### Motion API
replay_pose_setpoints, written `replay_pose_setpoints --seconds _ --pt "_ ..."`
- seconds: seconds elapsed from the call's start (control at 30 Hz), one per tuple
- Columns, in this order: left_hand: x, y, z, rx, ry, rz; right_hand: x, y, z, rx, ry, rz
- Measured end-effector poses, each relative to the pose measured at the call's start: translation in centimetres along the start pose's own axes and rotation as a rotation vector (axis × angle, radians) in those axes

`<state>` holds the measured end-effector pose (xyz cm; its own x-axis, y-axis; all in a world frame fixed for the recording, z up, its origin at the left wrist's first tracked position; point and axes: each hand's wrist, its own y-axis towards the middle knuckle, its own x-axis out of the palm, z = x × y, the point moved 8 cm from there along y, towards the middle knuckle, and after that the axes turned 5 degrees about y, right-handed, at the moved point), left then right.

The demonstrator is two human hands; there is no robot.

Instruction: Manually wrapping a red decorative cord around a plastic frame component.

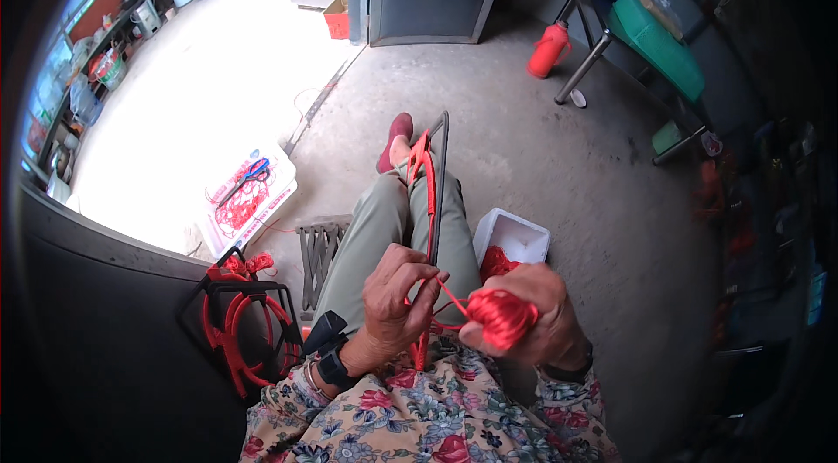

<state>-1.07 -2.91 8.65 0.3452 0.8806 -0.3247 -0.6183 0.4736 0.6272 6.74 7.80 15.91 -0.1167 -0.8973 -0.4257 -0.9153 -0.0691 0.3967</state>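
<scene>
My left hand is closed around the near part of a thin black frame, which stands up over my lap. Red flat pieces run along the frame's left side and hang below my fingers. In my right hand is a thick bundle of red cord, gripped at chest height to the right. A taut strand stretches from the bundle to my left fingertips. How it passes around the frame there is hidden by my fingers.
A white foam box holding red cord stands right of my legs. On the left are a white tray with scissors and loose cord, and more black frames with red parts. A red thermos stands by a metal-legged table.
</scene>
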Motion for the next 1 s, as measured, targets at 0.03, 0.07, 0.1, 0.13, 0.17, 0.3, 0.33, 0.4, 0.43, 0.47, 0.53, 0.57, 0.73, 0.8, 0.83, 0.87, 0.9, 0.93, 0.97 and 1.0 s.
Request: replay_pose_setpoints --seconds 0.03,0.07,0.1,0.13,0.17,0.3,0.33,0.4,0.43,0.47,0.53,0.57,0.73,0.8,0.83,0.87,0.9,0.93,0.97,1.0 --pt "0.0 0.3 -0.6 -0.054 -0.001 -0.032 -1.5 0.4 1.3 0.042 -0.019 0.068" --pt "0.0 0.7 -1.2 -0.118 -0.048 -0.034 -3.3 0.6 3.1 0.290 -0.089 0.102" --pt "0.1 0.7 -2.5 -0.278 -0.111 -0.081 -5.3 0.7 4.8 0.441 0.090 0.277" --pt "0.4 0.0 -4.5 -0.478 -0.310 -0.037 -7.2 0.7 6.1 0.468 -0.010 0.345" --pt "1.0 -1.0 -6.4 -0.680 -0.509 0.010 -8.9 0.2 7.7 0.437 -0.058 0.500" --pt "1.2 -0.7 -8.8 -0.815 -0.679 0.037 -11.2 -3.3 10.5 0.496 -0.278 0.538" --pt "1.0 -1.1 -9.5 -0.846 -0.685 0.029 -9.6 -4.1 11.2 0.584 -0.218 0.436" --pt "0.7 -1.7 -10.6 -0.853 -0.679 0.035 -4.4 -3.6 11.1 0.436 -0.204 0.167" --pt "0.7 -2.0 -11.0 -0.854 -0.685 0.032 -1.6 -3.8 12.0 0.389 -0.246 -0.011" --pt "1.0 -2.0 -11.0 -0.861 -0.689 0.014 0.0 -3.9 12.1 0.280 -0.294 -0.039" --pt "1.3 -2.2 -10.9 -0.845 -0.628 -0.057 2.9 -4.1 14.8 0.355 -0.289 -0.117" --pt "1.4 -2.2 -11.3 -0.846 -0.628 -0.063 3.6 -3.7 15.6 0.390 -0.310 -0.138" --pt "2.2 -1.6 -10.9 -0.687 -0.383 -0.292 5.3 -0.3 16.5 0.362 -0.263 -0.014" --pt "1.8 -0.6 -9.7 -0.580 -0.290 -0.285 5.3 0.1 16.2 0.295 -0.177 0.042" --pt "1.7 -0.7 -9.7 -0.574 -0.288 -0.285 5.3 0.0 16.0 0.291 -0.179 0.045" --pt "1.8 -1.2 -10.3 -0.653 -0.368 -0.266 5.6 -0.2 15.8 0.301 -0.152 0.027" --pt "2.0 -1.5 -10.8 -0.727 -0.448 -0.247 5.7 -0.3 15.8 0.308 -0.128 0.010" --pt "1.9 -1.4 -10.6 -0.715 -0.448 -0.246 5.5 -0.4 16.1 0.299 -0.134 0.015" --pt "1.0 -1.0 -10.4 -0.658 -0.356 -0.187 5.0 -0.5 16.3 0.238 -0.004 0.086" --pt "0.2 -0.4 -10.0 -0.600 -0.268 -0.128 4.1 -0.6 15.9 0.177 0.125 0.155"
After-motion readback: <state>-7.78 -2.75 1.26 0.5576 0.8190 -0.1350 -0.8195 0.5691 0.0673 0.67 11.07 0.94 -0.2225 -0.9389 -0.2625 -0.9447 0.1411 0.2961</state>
